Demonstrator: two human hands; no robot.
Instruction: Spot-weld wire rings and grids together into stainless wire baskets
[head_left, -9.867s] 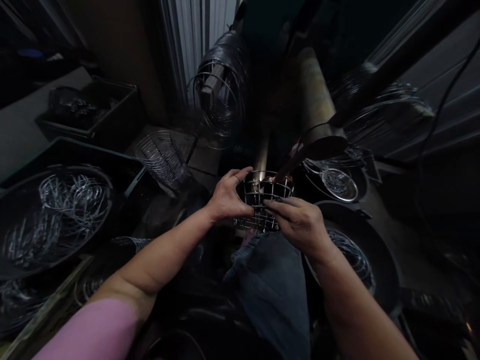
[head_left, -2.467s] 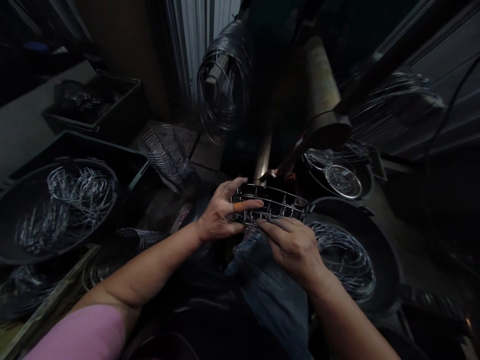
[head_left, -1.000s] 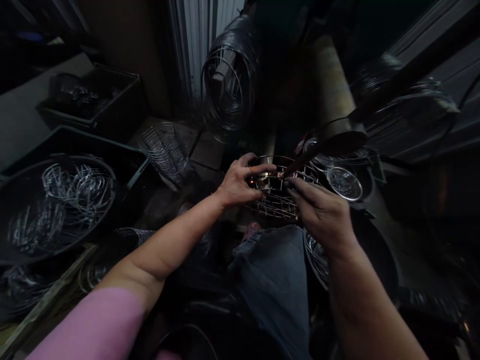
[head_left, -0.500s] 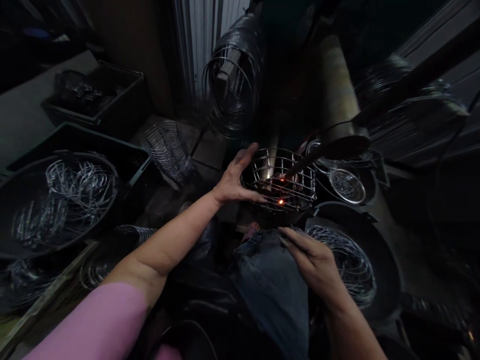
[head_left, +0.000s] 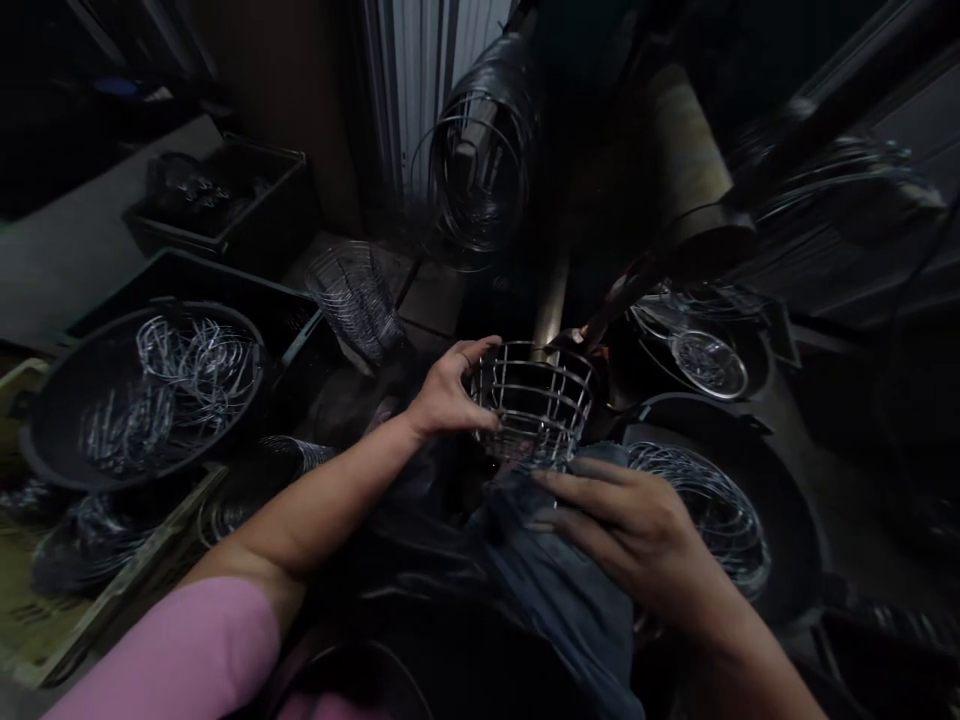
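A round wire basket [head_left: 531, 411] is tilted in front of me, its open wide mouth facing away. My left hand [head_left: 447, 392] grips its left side, thumb on the near wires and fingers round the rim. My right hand [head_left: 611, 515] is close beneath the basket's near end, above a denim-covered leg [head_left: 559, 590]. Its fingers are pressed together; whatever they pinch, if anything, is hidden. Just beyond the basket's mouth are a pale metal rod [head_left: 552, 305] and a dark arm with a copper-coloured tip [head_left: 581, 335].
On the left stands a dark basin [head_left: 45, 425] of bent wires, with a yellow crate [head_left: 45, 600] below. A tall wire basket [head_left: 356, 300] stands behind my left arm. Wire rings fill another basin [head_left: 799, 500] at right. A thick cylinder [head_left: 690, 140] hangs overhead at right.
The basket has come nearer, off the rod and arm, and tilted; the orange glowing spots on its wires are gone. My left hand has closed on it, and my right hand has moved left.
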